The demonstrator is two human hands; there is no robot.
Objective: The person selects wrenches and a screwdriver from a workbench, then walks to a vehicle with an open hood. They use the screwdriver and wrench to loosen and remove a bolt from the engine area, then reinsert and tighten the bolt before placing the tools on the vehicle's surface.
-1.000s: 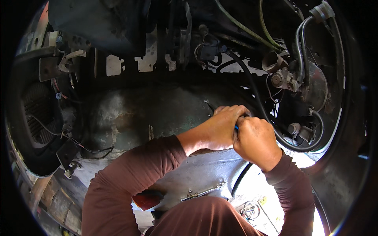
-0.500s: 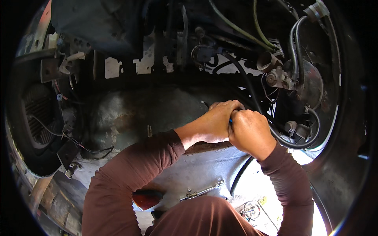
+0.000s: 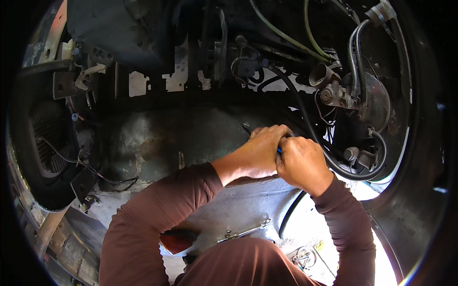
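Observation:
My left hand [image 3: 262, 152] and my right hand [image 3: 303, 164] are pressed together over the dark, worn metal panel [image 3: 167, 133]. The fingers of my right hand wrap round a blue object [image 3: 279, 150], mostly hidden, of which a thin strip shows between the hands. My left hand's fingers are curled closed beside it; what they hold is hidden. A short dark piece [image 3: 245, 128] shows just beyond my left fingers. A thick black hose [image 3: 310, 124] runs close to the right of both hands.
A valve assembly [image 3: 334, 95] with hoses is at upper right, wiring [image 3: 105, 178] and a bracket [image 3: 64, 85] at left. Below lie a red-orange lens [image 3: 174, 242], a metal tool [image 3: 245, 231] and a corrugated hose [image 3: 291, 214]. A bicycle [image 3: 305, 257] shows through the bright opening.
Both hands, still clasped, have shifted slightly left and up since a second ago, and dipped a little since half a second ago. The surrounding parts appear shifted slightly with the view.

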